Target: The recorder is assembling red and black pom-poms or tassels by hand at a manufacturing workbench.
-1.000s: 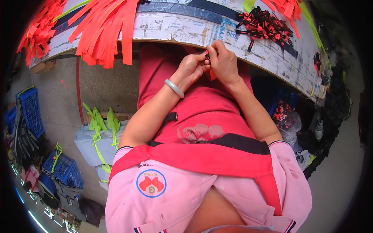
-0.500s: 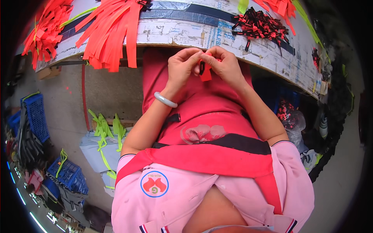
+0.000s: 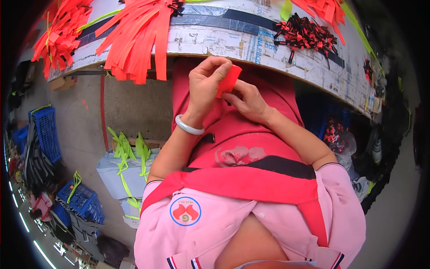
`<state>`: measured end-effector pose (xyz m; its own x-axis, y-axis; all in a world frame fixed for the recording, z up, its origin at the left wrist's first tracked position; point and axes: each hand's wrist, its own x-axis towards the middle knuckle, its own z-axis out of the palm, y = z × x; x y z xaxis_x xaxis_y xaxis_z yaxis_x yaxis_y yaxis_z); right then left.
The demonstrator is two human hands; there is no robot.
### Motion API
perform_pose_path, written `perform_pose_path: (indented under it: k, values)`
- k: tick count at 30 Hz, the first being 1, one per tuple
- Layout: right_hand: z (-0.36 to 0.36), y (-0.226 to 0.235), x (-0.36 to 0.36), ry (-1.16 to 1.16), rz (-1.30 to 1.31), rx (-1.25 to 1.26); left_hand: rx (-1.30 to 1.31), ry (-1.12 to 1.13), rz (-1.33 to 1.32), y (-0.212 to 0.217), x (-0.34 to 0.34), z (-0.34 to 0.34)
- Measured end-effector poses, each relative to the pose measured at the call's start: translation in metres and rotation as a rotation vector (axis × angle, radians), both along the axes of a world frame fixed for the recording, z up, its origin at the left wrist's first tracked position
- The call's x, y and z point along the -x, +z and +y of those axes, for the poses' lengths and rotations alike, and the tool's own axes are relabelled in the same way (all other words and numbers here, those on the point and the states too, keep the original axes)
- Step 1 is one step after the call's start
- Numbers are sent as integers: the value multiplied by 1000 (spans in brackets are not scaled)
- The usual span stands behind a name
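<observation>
A short piece of red-orange strip (image 3: 230, 80) is held over my lap, close to the table's front edge. My left hand (image 3: 207, 85) pinches it along its left side, between thumb and fingers. Lower and to the right, my right hand (image 3: 248, 102) is closed at the strip's bottom end, its thumb pointing left. A small dark bit shows beneath that thumb, mostly hidden by the fingers. Ahead on the table lie a bundle of long red-orange strips (image 3: 139, 40), hanging over the edge, and a heap of small black-and-red pieces (image 3: 307, 38).
The table (image 3: 197, 42) is covered with worn white board and dark tape. More red strips (image 3: 62, 31) lie at its far left. Yellow-green strips (image 3: 123, 150) rest on grey sheets at my left, near blue crates (image 3: 80, 197). A clear bag (image 3: 345, 143) sits at right.
The strip has turned upright and shows more of its flat side. My right hand has moved down from the left hand's level. The view has shifted slightly.
</observation>
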<state>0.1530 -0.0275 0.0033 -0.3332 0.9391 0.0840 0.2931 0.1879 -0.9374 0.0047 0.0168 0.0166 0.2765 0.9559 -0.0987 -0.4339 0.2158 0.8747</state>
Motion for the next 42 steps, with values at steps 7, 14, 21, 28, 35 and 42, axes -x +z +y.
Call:
perform_pose_path:
  k: [7, 14, 21, 28, 35, 42]
  values:
    - [116, 75, 35, -12, 316, 218, -530, 540, 480, 54, 45, -6]
    - [235, 54, 71, -238, 212, 154, -520, 209, 574, 36, 34, -12]
    - [133, -14, 19, -30, 240, 461, -251, 21, 533, -28, 43, -21]
    - [106, 4, -70, -240, 138, 277, -292, -134, 562, -25, 21, 4]
    - [152, 39, -129, -422, 7, 105, -548, -37, 713, -18, 0, 50]
    - [274, 40, -117, -272, -725, -186, -679, 236, 962, -42, 8, 116]
